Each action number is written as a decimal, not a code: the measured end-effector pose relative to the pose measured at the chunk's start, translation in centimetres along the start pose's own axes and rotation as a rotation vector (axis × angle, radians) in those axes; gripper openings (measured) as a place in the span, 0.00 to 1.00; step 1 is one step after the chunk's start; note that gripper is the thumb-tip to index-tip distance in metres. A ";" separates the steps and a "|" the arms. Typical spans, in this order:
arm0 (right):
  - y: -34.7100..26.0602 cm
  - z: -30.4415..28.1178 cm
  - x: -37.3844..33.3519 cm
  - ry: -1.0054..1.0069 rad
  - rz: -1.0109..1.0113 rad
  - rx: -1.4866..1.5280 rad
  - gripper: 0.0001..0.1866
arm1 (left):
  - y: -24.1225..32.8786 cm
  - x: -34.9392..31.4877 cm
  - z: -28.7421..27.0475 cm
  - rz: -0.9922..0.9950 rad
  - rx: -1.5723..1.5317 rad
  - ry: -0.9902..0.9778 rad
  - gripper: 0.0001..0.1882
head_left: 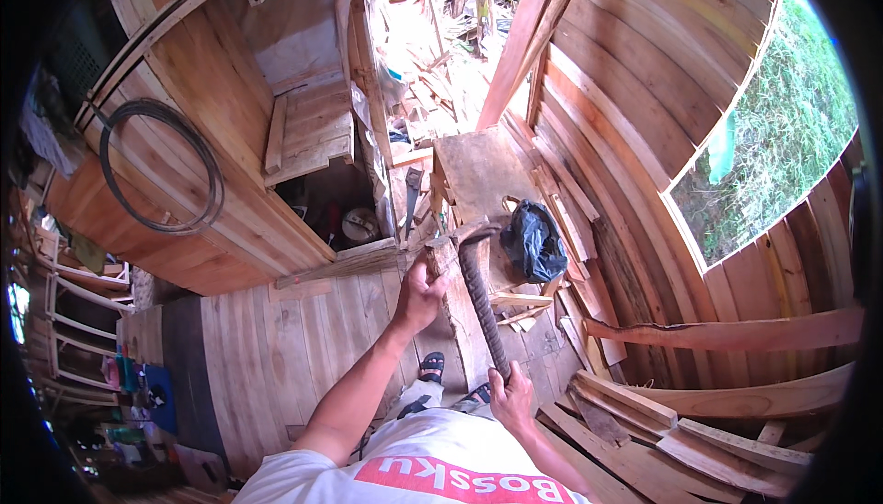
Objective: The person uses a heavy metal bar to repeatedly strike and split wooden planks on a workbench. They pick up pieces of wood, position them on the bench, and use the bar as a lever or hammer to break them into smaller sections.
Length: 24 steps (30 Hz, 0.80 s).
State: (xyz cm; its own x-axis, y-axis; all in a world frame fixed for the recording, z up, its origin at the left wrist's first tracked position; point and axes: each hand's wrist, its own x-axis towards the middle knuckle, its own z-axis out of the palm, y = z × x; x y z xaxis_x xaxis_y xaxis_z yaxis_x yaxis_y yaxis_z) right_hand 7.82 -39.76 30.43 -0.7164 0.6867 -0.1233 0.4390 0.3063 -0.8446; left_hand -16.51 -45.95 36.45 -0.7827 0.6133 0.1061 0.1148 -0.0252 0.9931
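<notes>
Rough wood block (457, 306), upright on the plank floor (276, 348) in front of the person: pale, splintery, uneven edges, top end chewed up. Hammer (480, 294) w/ dark ribbed rebar-type handle, head resting on the block's top. L hand (420, 294) wrapped around the block near the top, fingers closed on it. R hand (511, 396) gripping the handle's low end, fist tight. Sandalled feet (432, 368) just beside the block base. Black bag (533, 242) near, on a workbench (474, 168). Loose planks (644, 412) to the right. Wire coil (161, 168) hangs on the wall at left, well apart.
</notes>
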 end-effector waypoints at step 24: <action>1.4 1.4 -0.9 0.154 -0.130 -0.101 0.12 | 0.9 -1.5 -0.1 0.107 0.004 -0.096 0.17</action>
State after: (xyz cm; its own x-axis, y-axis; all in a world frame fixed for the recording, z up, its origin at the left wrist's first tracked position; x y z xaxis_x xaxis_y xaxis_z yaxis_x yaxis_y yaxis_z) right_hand 8.33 -40.81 28.62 -0.6827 0.7273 0.0704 0.4061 0.4577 -0.7910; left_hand -15.25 -46.97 37.18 -0.7035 0.6802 0.2062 0.1971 -0.0921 0.9760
